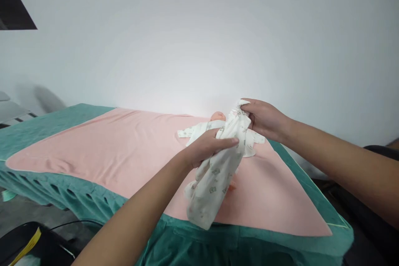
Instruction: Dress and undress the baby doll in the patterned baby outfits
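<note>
A white printed baby garment (pixel 215 183), which looks like a pair of baby pants, hangs from both my hands. My left hand (pixel 207 148) pinches its middle, thumb on top. At its gathered upper end my right hand (pixel 266 118) grips the cloth between thumb and fingers. Behind the garment a baby doll (pixel 217 116) lies on the pink blanket (pixel 140 141). The doll's white shirt (pixel 187 132) has its sleeves spread out to both sides. Most of the doll's body is hidden by the garment and my hands; a bit of its skin-coloured lower part shows beside the cloth.
The blanket lies over a bed with a green cover (pixel 93 197), against a pale wall (pixel 156 41). At the lower left sits a black object (pixel 46 249) with a yellow strip and a cable. Dark items stand beyond the bed's right edge.
</note>
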`<state>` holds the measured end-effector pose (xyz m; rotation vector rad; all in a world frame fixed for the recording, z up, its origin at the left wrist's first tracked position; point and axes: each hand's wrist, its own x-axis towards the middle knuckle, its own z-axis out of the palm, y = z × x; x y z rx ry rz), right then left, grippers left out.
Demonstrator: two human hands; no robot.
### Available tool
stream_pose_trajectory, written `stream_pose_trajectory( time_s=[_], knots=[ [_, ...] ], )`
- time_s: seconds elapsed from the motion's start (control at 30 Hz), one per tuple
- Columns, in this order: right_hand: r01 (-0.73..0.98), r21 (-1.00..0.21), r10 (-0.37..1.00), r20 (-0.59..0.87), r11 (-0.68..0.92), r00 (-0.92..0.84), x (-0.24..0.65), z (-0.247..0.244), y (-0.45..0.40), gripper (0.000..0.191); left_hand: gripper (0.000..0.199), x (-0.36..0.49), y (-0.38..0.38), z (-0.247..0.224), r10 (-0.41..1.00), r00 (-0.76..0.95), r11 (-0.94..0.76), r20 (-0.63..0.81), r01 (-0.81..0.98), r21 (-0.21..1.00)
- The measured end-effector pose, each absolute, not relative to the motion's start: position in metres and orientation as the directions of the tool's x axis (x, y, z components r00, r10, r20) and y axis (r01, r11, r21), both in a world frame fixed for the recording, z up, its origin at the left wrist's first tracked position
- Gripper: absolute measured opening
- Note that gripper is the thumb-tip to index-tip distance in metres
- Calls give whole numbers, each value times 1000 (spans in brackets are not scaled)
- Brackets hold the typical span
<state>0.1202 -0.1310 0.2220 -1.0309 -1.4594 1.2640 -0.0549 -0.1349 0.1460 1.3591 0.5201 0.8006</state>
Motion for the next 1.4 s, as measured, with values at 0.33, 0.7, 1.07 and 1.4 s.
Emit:
stream_pose_trajectory(
  time_s=[0.33, 0.7, 1.07, 1.4],
  knots=[
    [260, -947, 785, -305, -190, -539, 128, 175, -145, 25, 45, -54, -107, 114, 817, 556, 175, 151, -489, 855],
    [-49, -996, 991, -72, -78, -110, 130, 148, -114, 21, 52, -44, -104, 89, 665, 746, 228, -19, -179, 957],
    [204, -950, 843, -304, -236, -443, 156, 120, -132, 40, 50, -34, -99, 58, 830, 558, 201, -16, -271, 941],
    [382, -811, 814, -543, -443, -206, 179, 46, -171, 34, 16, -7, -113, 25, 830, 554, -365, -68, 632, 684]
  ],
)
